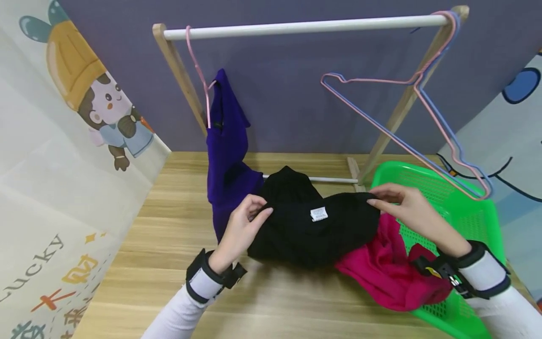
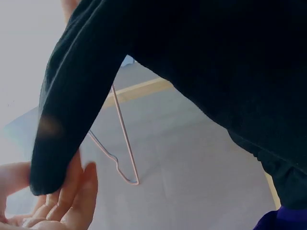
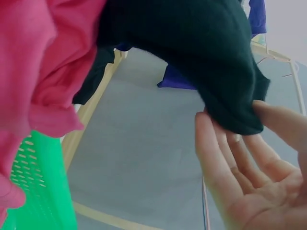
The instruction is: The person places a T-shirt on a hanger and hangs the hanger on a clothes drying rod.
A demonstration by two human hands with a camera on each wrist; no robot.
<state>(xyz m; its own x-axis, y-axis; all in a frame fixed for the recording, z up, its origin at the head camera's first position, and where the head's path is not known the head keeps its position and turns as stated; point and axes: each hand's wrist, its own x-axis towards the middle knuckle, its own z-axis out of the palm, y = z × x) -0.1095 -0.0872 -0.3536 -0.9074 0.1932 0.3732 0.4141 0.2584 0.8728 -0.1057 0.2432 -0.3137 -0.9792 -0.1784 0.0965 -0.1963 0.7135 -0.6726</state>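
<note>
Between both hands a black garment (image 1: 313,235) with a white label (image 1: 319,214) is stretched by its upper edge. My left hand (image 1: 243,226) pinches the left corner of that edge between thumb and fingers; the left wrist view shows the dark cloth (image 2: 76,110) passing between them. The right corner is pinched by my right hand (image 1: 402,207), and the right wrist view shows the thumb and fingertips on the cloth (image 3: 230,105). Below, the garment sags in folds. A crimson garment (image 1: 394,268) lies beneath its right side, draped over the basket's edge.
A green basket (image 1: 478,221) stands at the right. A white rail (image 1: 305,27) on wooden posts spans the back. Purple clothing (image 1: 228,155) hangs from a pink hanger (image 1: 196,61) at left. Pink and blue hangers (image 1: 417,84) hang at the rail's right end.
</note>
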